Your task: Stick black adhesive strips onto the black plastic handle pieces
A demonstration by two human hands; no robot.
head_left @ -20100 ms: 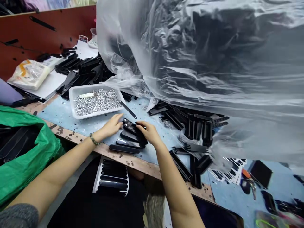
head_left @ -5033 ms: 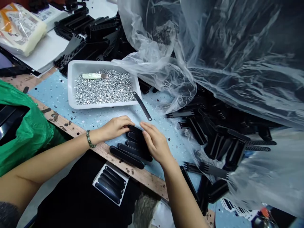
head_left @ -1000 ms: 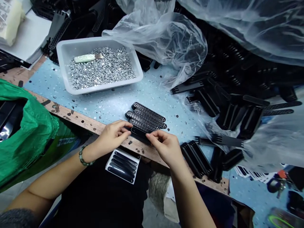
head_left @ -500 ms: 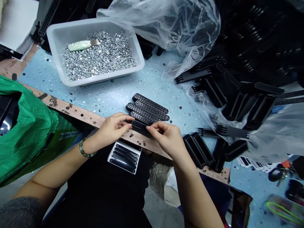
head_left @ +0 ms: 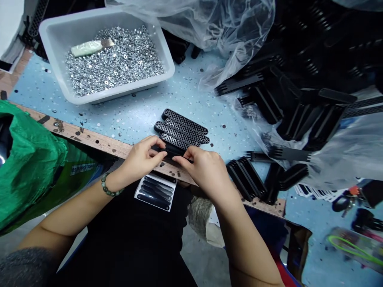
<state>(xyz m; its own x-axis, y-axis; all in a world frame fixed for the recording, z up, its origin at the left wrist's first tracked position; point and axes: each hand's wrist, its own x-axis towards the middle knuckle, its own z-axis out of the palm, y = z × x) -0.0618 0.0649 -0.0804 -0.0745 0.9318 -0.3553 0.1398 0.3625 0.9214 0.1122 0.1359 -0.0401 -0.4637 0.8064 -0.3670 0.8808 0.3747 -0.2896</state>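
Observation:
At the table's front edge, a long narrow black plastic piece [head_left: 171, 150] with rounded ends lies between my two hands. The fingers and thumb of my left hand [head_left: 145, 156] are closed round its left end. My right hand [head_left: 206, 167] pinches the right end between thumb and bent fingers. Fingers partly cover the piece, so its upper face is hard to see. Just beyond it, several black pieces with a mesh-like pattern [head_left: 187, 124] lie side by side. Below the edge, on my lap, rests a white backing sheet [head_left: 138, 194] bearing black glossy strips [head_left: 155, 192].
A white tub [head_left: 124, 92] of small metal nuts [head_left: 119, 63], with a wrapped-handle tool [head_left: 86, 48] on top, stands at back left. Black parts [head_left: 247, 179] and clear plastic bags [head_left: 209, 24] crowd the right side. A green sack [head_left: 32, 147] hangs at left.
The view has shifted slightly, so the tub and table appear further left and up. My right thumb has slid left along the black piece, and the piece is more covered by my fingers.

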